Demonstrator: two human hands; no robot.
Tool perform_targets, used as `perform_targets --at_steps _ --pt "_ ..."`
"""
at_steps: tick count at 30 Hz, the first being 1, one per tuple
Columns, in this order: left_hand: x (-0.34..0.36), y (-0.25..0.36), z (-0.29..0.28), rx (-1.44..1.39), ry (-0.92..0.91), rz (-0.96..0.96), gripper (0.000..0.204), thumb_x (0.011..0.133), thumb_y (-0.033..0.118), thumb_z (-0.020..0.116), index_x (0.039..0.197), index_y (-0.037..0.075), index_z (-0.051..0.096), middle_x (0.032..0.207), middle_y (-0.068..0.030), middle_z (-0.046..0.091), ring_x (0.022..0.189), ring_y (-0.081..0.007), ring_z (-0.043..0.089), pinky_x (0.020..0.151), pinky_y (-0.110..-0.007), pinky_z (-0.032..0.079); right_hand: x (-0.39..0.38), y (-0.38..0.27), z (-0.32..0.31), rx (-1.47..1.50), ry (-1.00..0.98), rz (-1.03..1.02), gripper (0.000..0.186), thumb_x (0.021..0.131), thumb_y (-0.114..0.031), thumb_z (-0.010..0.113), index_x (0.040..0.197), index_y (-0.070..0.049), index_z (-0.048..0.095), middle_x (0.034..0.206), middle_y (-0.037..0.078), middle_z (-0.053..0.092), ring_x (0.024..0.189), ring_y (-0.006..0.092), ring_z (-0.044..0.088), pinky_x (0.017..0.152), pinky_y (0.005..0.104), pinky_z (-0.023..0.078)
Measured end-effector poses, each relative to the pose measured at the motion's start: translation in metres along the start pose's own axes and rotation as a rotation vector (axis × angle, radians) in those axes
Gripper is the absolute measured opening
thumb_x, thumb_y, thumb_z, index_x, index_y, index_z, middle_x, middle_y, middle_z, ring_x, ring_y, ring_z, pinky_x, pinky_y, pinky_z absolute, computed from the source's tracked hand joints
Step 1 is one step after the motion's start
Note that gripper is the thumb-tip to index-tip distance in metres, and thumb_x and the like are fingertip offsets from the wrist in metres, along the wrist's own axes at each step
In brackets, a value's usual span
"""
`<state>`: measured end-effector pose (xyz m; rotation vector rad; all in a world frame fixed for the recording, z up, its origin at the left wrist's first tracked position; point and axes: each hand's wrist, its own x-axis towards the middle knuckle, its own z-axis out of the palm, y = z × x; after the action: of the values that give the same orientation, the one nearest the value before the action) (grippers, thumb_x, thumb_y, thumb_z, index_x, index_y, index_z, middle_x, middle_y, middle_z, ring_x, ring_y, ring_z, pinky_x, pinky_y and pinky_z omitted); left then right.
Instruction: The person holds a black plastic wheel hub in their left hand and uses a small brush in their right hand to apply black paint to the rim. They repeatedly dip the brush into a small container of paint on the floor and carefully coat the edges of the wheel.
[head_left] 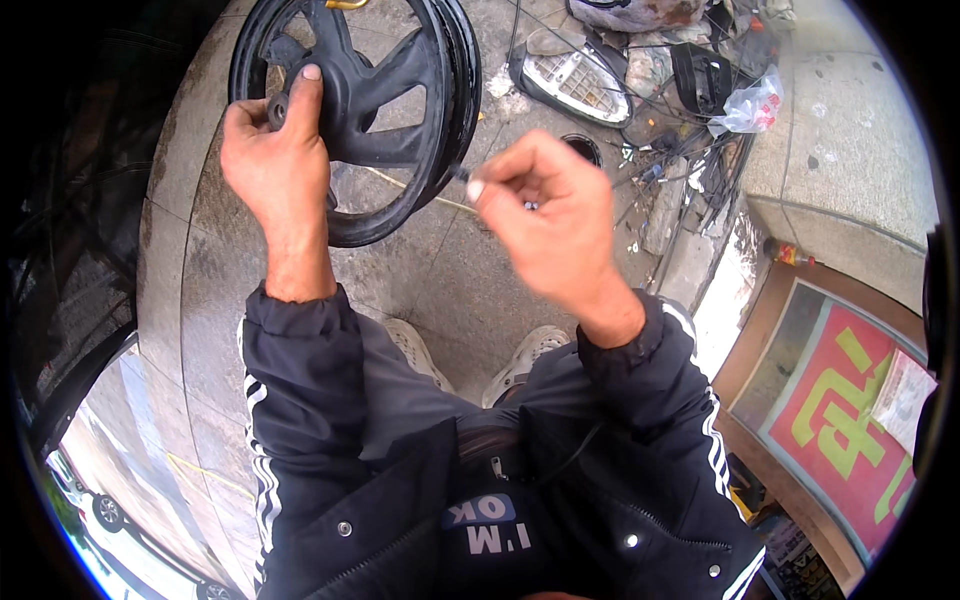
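A black spoked wheel rim (395,85) without a tyre is tilted up in front of me at the upper left. My left hand (285,150) grips it at the hub, its thumb laid over the front and its fingers curled round. Just right of the rim's edge, my right hand (550,205) is closed in a pinch. A small black piece (460,172) shows at the thumb and forefinger tips, close to the rim; its kind is too small to make out. Something small and shiny shows by the curled fingers.
Ahead to the right lie a grey-white vented cover (575,82), a black bracket-like part (700,78), a clear plastic bag (752,102) and tangled cables. A concrete step (850,150) rises at the right, above a red-and-green printed board (840,400). My shoes stand on paving.
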<state>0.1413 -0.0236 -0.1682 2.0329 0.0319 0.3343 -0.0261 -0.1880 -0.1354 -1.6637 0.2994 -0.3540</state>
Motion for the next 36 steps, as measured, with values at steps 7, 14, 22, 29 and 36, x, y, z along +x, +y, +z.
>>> perform_targets --at_steps 7,14,22,29,36 --pt "-0.007 0.004 0.001 -0.016 -0.015 0.064 0.053 0.079 0.042 0.089 0.080 -0.001 0.060 0.068 -0.0023 0.056 0.062 -0.0112 0.049 0.059 -0.028 0.044 0.031 -0.004 -0.020 0.041 0.120 -0.011 0.006 0.090 0.002 0.070 0.091 0.005 0.065 0.077 0.007 0.068 0.066 0.0099 0.065 0.060 0.0230 0.051" --pt "-0.011 0.008 0.000 -0.039 -0.044 0.034 0.052 0.079 0.041 0.090 0.080 -0.001 0.060 0.069 -0.0021 0.057 0.063 -0.0111 0.049 0.059 -0.028 0.044 0.036 0.001 -0.022 -0.068 0.130 -0.009 0.006 0.090 0.001 0.071 0.090 0.003 0.065 0.076 0.004 0.067 0.065 0.0063 0.062 0.058 0.0213 0.048" --pt "-0.009 0.008 0.000 -0.013 -0.019 0.063 0.051 0.080 0.041 0.090 0.078 0.000 0.059 0.067 -0.0006 0.053 0.062 -0.0099 0.046 0.058 -0.027 0.043 0.017 0.001 -0.013 -0.242 0.101 -0.030 0.005 0.090 0.001 0.069 0.089 0.003 0.065 0.075 0.000 0.066 0.067 0.0011 0.057 0.058 0.0196 0.045" --pt "-0.009 0.008 0.002 -0.052 -0.015 0.050 0.050 0.081 0.040 0.089 0.077 0.001 0.057 0.066 0.0010 0.053 0.060 -0.0094 0.045 0.056 -0.026 0.041 0.007 -0.003 -0.004 -0.346 0.082 -0.064 0.005 0.084 0.000 0.069 0.087 0.002 0.064 0.072 0.005 0.067 0.064 0.0098 0.062 0.057 0.0260 0.049" --pt "-0.007 0.006 0.006 -0.067 0.009 0.068 0.048 0.082 0.037 0.089 0.079 0.000 0.059 0.067 0.0007 0.054 0.061 -0.0077 0.046 0.056 -0.024 0.040 -0.004 0.014 0.012 -0.440 0.048 -0.167 0.008 0.080 0.001 0.069 0.085 -0.001 0.063 0.075 0.010 0.066 0.062 0.0198 0.066 0.057 0.0317 0.051"
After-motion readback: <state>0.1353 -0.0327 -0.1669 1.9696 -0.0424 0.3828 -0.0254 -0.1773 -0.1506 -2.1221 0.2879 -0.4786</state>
